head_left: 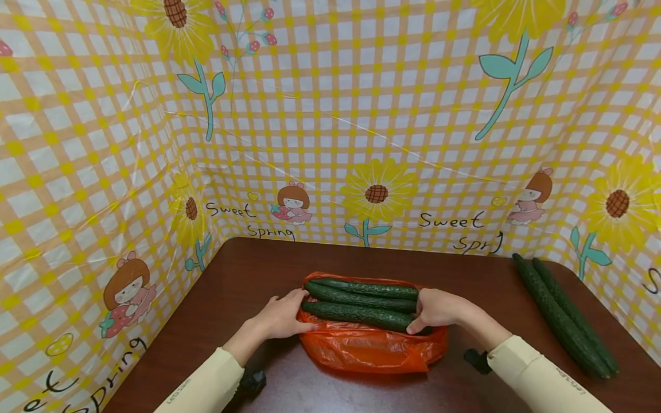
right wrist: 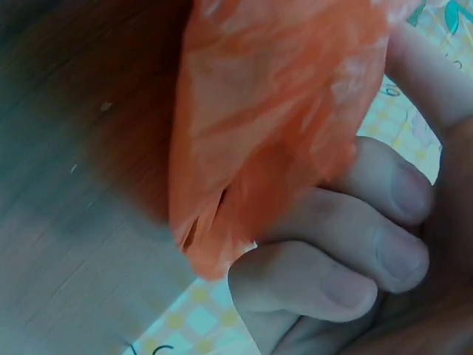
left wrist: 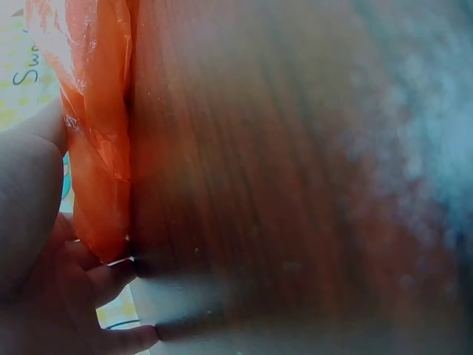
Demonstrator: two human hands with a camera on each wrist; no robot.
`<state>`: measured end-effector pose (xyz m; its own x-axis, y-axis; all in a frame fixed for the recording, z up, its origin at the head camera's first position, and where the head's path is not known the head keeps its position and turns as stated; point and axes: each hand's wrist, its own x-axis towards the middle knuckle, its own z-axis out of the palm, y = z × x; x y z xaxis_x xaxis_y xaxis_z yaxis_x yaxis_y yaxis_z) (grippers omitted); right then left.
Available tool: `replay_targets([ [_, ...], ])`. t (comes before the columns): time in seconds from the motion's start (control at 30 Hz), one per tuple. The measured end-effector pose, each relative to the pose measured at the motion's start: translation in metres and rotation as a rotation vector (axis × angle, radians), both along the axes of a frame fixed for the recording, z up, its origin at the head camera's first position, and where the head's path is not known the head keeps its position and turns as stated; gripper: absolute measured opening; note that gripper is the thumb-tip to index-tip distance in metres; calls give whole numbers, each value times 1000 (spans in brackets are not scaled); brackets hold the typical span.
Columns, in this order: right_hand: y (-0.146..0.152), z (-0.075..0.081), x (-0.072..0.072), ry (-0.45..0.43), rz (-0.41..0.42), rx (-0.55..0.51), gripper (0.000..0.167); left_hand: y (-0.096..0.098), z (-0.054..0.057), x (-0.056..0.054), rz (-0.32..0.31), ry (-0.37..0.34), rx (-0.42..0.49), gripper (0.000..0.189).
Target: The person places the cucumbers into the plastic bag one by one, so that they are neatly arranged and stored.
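Three dark green cucumbers lie side by side in an orange-red plastic bag, its mouth spread around them. At the bag's left end is my left hand, fingers fairly straight against the rim and thumb along the front. The left wrist view has the bag between that thumb and the fingers. My right hand grips the bag's right end, its thumb over the tip of the front cucumber and covering the cucumbers' ends. Curled right fingers show beside the bag in the right wrist view.
Two more cucumbers lie together at the right side of the brown table. A checked, flower-printed sheet rises as walls at the back and both sides. Dark wrist devices sit under the sleeves.
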<state>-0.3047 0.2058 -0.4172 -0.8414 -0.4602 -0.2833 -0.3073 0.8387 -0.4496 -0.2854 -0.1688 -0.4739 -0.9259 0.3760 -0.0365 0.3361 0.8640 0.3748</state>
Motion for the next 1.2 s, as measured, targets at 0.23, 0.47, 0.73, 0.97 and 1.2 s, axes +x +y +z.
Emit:
replay_targets([
  [0.23, 8, -3, 0, 5, -52, 58, 43, 0, 0, 1, 5, -7, 4, 89],
  [0.47, 12, -4, 1, 58, -42, 88, 97, 1, -1, 1, 8, -2, 4, 89],
  [0.73, 12, -1, 1, 85, -62, 174, 59, 2, 0, 1, 14, 11, 6, 90],
  [0.97, 13, 4, 5, 44, -76, 204, 58, 3, 0, 0, 17, 16, -8, 89],
  [1.2, 15, 2, 7, 78, -101, 198, 59, 4, 1, 2, 22, 13, -8, 90],
])
